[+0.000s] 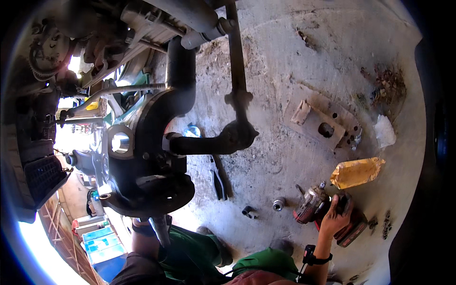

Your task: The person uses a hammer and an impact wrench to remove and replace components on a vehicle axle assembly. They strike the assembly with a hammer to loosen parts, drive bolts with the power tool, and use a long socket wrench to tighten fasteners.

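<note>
Closest to the person, the left arm (145, 244) runs in behind the dark round flange (164, 199) of a steering knuckle (156, 118), so no clue what that hand is doing — can't see it at all. The right hand (338, 211) is out to the side, fingers wrapped around the handle of a cordless impact wrench (308, 205) that's down on the concrete floor (266, 90). I'd bet that thing is heavy for its size, stiff all over, and lopsided between the metal nose and the battery. Handle's the place to hold it; the nose looks grimy and could be slick. Looks-wise it's a scuffed red and black body, worn grey metal up front, square drive sticking out, chunky battery at the foot. Just past the person's knees there's a shiny socket (279, 204) and a darker one (248, 212), then dark-handled pliers (218, 184). Beyond the wrench sits a crumpled yellow packet (357, 173) — and farther out, a dirty bracket (316, 121) with a hole in it.
</note>
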Available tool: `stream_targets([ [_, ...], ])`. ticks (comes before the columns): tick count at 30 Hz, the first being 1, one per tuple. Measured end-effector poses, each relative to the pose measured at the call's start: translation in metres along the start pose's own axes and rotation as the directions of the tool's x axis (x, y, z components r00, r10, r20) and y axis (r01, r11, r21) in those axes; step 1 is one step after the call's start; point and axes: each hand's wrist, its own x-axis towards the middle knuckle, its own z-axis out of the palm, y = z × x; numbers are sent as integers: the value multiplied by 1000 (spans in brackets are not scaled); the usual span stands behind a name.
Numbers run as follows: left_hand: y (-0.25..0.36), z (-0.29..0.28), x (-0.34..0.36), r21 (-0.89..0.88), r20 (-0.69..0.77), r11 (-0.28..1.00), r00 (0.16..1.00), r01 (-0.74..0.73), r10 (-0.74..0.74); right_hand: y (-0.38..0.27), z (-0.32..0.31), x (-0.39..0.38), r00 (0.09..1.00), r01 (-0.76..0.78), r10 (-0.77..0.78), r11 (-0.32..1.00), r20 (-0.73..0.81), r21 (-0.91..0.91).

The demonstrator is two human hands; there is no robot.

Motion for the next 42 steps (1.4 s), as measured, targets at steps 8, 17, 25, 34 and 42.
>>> stream_targets([
  [8, 4, 24, 4, -69, -49, 998, 999, -14, 11, 0, -1, 2, 999, 33, -37, 991, -24, -131],
  [17, 37, 8, 53, -666, 41, 712, 963, 225, -266, 13, -2, -5, 989, 38, -21, 992, -143, 119],
  [25, 138, -59, 67, -412, -51, 899, 989, -148, 140, -171, -52, -31, 885, 287, -458, 678, 83, 677],
  [34, 154, -104, 65, -157, -76, 857, 871, -491, 486, -299, -40, -63, 652, 234, -732, 441, 196, 867],
  [42, 180, -82, 39, -406, 135, 781, 813, -476, 566, -276, -37, -57, 637, 209, -720, 504, 274, 838],
])
